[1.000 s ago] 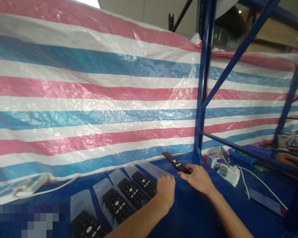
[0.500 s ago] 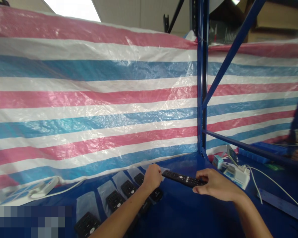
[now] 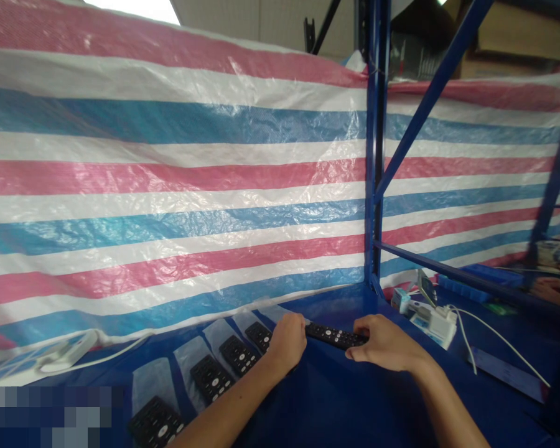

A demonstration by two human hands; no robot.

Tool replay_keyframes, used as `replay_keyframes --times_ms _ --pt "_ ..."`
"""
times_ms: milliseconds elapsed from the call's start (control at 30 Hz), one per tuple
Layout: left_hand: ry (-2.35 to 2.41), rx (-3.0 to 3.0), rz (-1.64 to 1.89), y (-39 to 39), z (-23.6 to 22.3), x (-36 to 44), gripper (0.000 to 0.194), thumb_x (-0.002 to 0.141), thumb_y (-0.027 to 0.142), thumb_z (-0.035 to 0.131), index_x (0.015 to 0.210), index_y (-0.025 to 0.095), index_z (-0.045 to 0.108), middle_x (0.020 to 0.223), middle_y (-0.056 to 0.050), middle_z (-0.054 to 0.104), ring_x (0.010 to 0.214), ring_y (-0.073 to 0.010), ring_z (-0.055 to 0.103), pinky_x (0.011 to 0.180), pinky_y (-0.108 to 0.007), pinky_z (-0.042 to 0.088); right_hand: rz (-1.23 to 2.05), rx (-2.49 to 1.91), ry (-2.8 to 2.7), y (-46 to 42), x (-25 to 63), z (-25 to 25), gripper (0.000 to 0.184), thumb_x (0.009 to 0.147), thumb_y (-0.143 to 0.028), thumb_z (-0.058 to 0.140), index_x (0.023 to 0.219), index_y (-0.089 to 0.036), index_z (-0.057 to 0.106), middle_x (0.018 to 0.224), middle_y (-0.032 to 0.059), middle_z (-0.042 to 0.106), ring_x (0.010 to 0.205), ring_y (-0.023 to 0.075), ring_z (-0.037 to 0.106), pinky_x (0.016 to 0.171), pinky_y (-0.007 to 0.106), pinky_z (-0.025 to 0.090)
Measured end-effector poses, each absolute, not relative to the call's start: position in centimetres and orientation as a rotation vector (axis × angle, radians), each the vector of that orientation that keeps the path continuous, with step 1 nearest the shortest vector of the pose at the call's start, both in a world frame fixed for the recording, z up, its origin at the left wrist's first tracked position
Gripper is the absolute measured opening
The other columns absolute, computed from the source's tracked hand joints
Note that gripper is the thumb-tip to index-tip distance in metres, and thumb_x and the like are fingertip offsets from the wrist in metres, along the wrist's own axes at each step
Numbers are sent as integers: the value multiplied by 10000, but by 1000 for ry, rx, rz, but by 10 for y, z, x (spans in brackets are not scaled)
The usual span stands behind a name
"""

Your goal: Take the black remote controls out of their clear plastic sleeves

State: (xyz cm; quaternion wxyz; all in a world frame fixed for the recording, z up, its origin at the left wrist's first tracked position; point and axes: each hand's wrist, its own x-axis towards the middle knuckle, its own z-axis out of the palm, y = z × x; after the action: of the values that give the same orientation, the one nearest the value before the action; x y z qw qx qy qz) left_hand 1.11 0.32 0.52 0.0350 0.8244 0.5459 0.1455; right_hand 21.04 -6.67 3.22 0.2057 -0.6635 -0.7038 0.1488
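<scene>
A black remote control is gripped near its right end by my right hand, thumb below and fingers above. Its other end reaches my left hand, whose fingers are closed at the mouth of a translucent plastic sleeve. How far the remote is inside that sleeve is hidden by the left hand. Beside my left forearm lie several more black remotes in a slanting row, among them a front one, a middle one and a far one, each partly in a translucent sleeve.
A blue tabletop lies under everything. Behind it hangs a striped plastic sheet, beside a blue rack post. White plugs and cables sit at right, and a white power strip at left. Another person's hand shows far right.
My right hand has moved left with the remote, bringing its far end up against my left hand. The view has shifted slightly.
</scene>
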Motion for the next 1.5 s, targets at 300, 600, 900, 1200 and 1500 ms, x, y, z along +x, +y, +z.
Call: replay_keyframes --times_ms 300,600,900,1200,1500 --pt "1470 2653 543 -16 -5 33 256 853 38 391 832 150 620 893 -83 652 854 -181 608 744 -263 392 178 -1919 -1956 -46 176 7 250 691 -442 630 684 -195 674 724 63 697 689 210 628 532 253 294" --pt "1414 2354 838 -4 -11 13 282 773 -28 423 636 172 567 696 5 603 702 -129 553 675 -221 351 723 -1494 -2004 -45 201 9 253 717 -383 657 829 -168 725 692 -17 619 656 129 523 591 208 360" --pt "1391 2382 860 -3 -15 14 278 815 10 412 649 167 571 721 -15 615 719 -140 563 692 -240 363 804 -1474 -1974 -41 197 0 152 732 -279 643 787 -147 691 629 -42 545 594 102 462 562 199 332" --pt "1283 2555 733 -33 -10 27 282 873 67 354 812 171 609 833 -54 635 804 -169 586 745 -268 407 279 -1758 -2055 -34 170 -7 189 838 -212 531 667 -184 606 679 17 651 667 154 579 575 229 306" --pt "1345 2556 425 -74 -30 28 394 894 102 344 1227 140 552 1218 -112 593 1132 -213 537 994 -298 391 525 -1628 -2049 -35 200 3 164 731 -154 548 863 -175 644 825 9 678 717 142 609 637 212 425"
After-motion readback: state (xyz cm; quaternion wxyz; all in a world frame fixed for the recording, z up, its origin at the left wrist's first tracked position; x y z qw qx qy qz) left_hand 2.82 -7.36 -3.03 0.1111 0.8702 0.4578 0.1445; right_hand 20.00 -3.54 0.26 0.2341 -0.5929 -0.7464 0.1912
